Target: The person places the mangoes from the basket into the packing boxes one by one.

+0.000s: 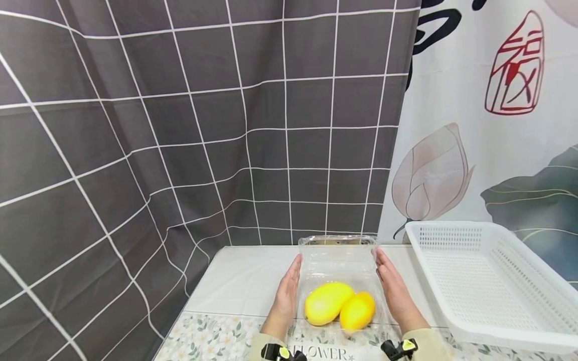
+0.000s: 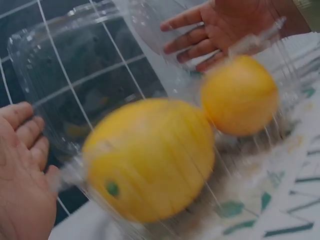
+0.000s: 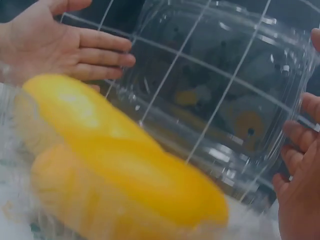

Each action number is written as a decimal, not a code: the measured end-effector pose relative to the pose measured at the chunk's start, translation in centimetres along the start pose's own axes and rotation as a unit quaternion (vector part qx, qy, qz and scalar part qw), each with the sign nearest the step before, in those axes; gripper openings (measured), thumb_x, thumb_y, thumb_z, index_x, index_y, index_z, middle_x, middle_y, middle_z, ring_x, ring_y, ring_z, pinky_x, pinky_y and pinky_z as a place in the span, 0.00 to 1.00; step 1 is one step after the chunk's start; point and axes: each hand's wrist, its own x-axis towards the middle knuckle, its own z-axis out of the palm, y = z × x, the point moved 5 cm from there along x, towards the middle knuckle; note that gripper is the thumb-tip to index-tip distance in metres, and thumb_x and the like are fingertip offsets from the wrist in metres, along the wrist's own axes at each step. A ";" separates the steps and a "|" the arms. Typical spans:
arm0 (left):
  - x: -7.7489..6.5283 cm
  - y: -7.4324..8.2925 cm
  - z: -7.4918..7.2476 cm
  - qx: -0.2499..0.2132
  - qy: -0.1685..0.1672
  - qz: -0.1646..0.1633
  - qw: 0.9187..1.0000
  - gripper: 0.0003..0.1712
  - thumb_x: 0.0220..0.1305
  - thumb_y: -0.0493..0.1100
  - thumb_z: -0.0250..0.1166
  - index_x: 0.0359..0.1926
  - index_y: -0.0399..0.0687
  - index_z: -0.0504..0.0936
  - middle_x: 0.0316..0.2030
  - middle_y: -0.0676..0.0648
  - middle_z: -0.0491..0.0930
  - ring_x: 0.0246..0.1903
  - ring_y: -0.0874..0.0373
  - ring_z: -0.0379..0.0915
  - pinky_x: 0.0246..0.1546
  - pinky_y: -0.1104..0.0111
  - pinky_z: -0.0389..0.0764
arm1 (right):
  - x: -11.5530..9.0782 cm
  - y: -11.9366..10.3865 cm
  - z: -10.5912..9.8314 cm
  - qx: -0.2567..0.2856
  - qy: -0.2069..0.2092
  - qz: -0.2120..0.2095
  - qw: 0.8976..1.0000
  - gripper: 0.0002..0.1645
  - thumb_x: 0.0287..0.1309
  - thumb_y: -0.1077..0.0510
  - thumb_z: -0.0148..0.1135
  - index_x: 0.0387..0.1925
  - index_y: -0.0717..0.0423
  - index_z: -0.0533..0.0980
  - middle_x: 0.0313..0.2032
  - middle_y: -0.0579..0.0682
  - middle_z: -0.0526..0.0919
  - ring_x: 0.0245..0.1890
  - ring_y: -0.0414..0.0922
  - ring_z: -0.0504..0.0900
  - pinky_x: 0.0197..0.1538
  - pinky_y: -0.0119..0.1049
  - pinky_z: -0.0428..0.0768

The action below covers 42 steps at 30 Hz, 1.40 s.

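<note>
A clear plastic clamshell box (image 1: 337, 256) stands on the table with its lid raised at the back. Inside its base lie a large yellow mango (image 1: 326, 302) and a smaller orange-yellow fruit (image 1: 358, 312), side by side. My left hand (image 1: 286, 296) is at the box's left side, fingers extended forward. On the opposite side my right hand (image 1: 396, 290) has its fingers straight, palm facing the box. The left wrist view shows a green stem spot on the mango (image 2: 150, 165) and the left fingertips near the hinge side. In the right wrist view, the right hand's fingers (image 3: 296, 150) are right at the lid's edge.
A white perforated plastic basket (image 1: 487, 281) stands on the right of the table. The tablecloth (image 1: 212, 333) has a floral printed front strip. A dark grid-patterned curtain (image 1: 311, 150) hangs behind and on the left; a white printed curtain (image 1: 469, 90) hangs at right.
</note>
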 end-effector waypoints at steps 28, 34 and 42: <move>-1.3 6.8 3.8 0.332 0.014 -0.122 0.935 0.50 0.74 0.67 0.47 0.78 0.34 0.49 0.77 0.29 0.47 0.75 0.30 0.43 0.68 0.28 0.48 | 0.4 -3.7 1.0 -0.180 -0.024 0.220 0.958 0.46 0.76 0.40 0.46 0.79 0.64 0.47 0.77 0.68 0.47 0.77 0.67 0.44 0.74 0.69 0.48; -1.4 6.2 3.5 0.336 0.026 -0.136 0.932 0.53 0.70 0.64 0.56 0.78 0.32 0.47 0.76 0.27 0.49 0.74 0.28 0.45 0.66 0.26 0.50 | 0.3 -3.7 1.0 -0.233 -0.050 0.269 0.933 0.55 0.71 0.33 0.49 0.78 0.67 0.45 0.76 0.71 0.47 0.75 0.71 0.44 0.72 0.72 0.52; -1.1 5.1 3.4 0.354 -0.002 -0.124 0.927 0.50 0.70 0.58 0.59 0.79 0.36 0.48 0.76 0.28 0.49 0.74 0.27 0.47 0.67 0.27 0.53 | 0.0 -2.3 0.8 -0.240 -0.051 0.279 0.928 0.56 0.70 0.33 0.50 0.78 0.69 0.45 0.75 0.73 0.46 0.75 0.72 0.44 0.72 0.72 0.52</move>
